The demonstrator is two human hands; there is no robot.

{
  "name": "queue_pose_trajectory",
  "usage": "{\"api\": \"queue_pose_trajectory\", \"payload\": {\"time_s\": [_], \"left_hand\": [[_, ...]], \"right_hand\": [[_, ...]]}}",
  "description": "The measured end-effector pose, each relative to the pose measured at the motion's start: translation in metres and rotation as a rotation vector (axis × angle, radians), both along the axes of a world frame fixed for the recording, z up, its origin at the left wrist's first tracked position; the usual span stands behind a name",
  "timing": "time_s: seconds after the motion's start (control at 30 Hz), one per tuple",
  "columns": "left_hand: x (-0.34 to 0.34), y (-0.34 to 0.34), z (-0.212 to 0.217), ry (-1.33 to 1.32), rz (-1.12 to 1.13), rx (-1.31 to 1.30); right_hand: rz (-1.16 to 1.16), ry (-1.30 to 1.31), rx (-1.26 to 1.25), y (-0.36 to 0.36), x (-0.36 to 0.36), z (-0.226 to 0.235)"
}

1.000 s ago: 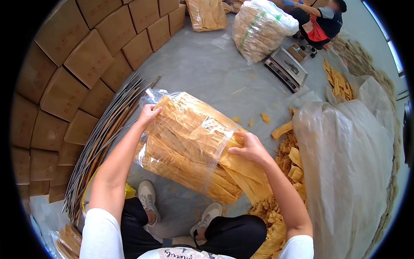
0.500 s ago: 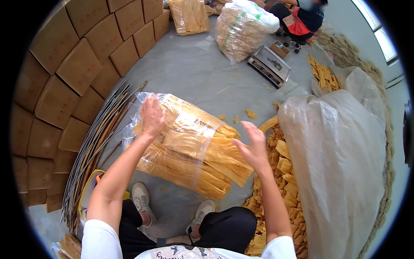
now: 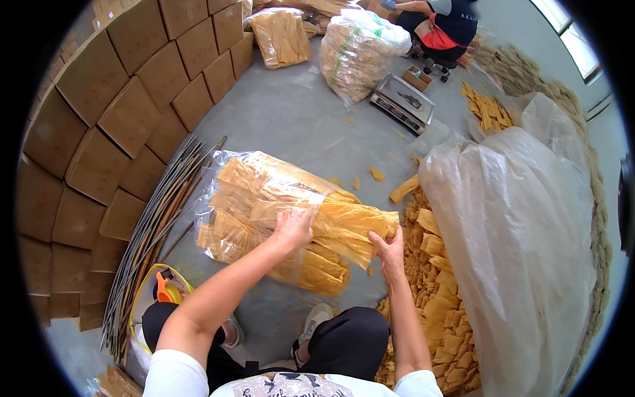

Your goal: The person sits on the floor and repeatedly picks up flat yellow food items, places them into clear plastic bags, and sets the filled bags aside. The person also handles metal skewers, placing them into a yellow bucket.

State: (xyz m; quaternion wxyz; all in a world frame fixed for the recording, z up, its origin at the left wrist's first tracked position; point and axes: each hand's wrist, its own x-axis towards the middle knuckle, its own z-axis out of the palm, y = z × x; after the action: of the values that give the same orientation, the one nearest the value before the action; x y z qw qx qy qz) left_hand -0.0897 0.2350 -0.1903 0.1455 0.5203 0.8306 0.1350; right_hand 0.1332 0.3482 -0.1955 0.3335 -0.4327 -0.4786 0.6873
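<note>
A clear plastic bag (image 3: 228, 173) lies on the floor before me, filled with long yellow dried sheets (image 3: 350, 228) that look like tofu skin. Their right-hand ends stick out of the bag's mouth. My left hand (image 3: 293, 228) is closed at the edge of that mouth, its fingers curled on the plastic; the fingertips are partly hidden. My right hand (image 3: 389, 250) grips the protruding end of the upper sheets, thumb on top and fingers around the far side.
Stacked cartons (image 3: 86, 159) and a bundle of thin rods (image 3: 155, 238) line the left. A yellow-rimmed container (image 3: 135, 308) holds an orange-handled tool. Loose yellow pieces (image 3: 436, 298) lie right, beside a translucent plastic sheet (image 3: 509, 258). Farther off are a scale (image 3: 403, 102), a filled sack (image 3: 360, 56) and a seated person (image 3: 450, 30).
My left hand has moved from the bag's far left end to its mouth. My right hand, open in the air before, has come down and taken hold of the sheets' end.
</note>
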Motion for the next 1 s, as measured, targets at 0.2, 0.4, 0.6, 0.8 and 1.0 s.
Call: {"api": "queue_pose_trajectory", "payload": {"time_s": [0.2,0.4,0.6,0.8,1.0], "left_hand": [[0.02,0.008,0.016,-0.083,-0.044,0.003],[-0.002,0.007,0.0,-0.708,0.146,0.052],[-0.045,0.016,0.021,-1.007,-0.187,-0.19],[-0.221,-0.031,-0.076,-0.203,0.542,0.394],[-0.226,-0.041,-0.106,-1.021,0.653,0.317]], "right_hand": [[-0.1,-0.178,0.268,0.01,0.014,-0.029],[-0.08,-0.055,0.082,-0.005,-0.015,-0.011],[-0.1,-0.078,0.16,-0.009,-0.019,-0.027],[-0.05,-0.125,0.117,-0.014,-0.028,-0.017],[-0.046,-0.307,0.137,-0.011,-0.017,-0.016]]}}
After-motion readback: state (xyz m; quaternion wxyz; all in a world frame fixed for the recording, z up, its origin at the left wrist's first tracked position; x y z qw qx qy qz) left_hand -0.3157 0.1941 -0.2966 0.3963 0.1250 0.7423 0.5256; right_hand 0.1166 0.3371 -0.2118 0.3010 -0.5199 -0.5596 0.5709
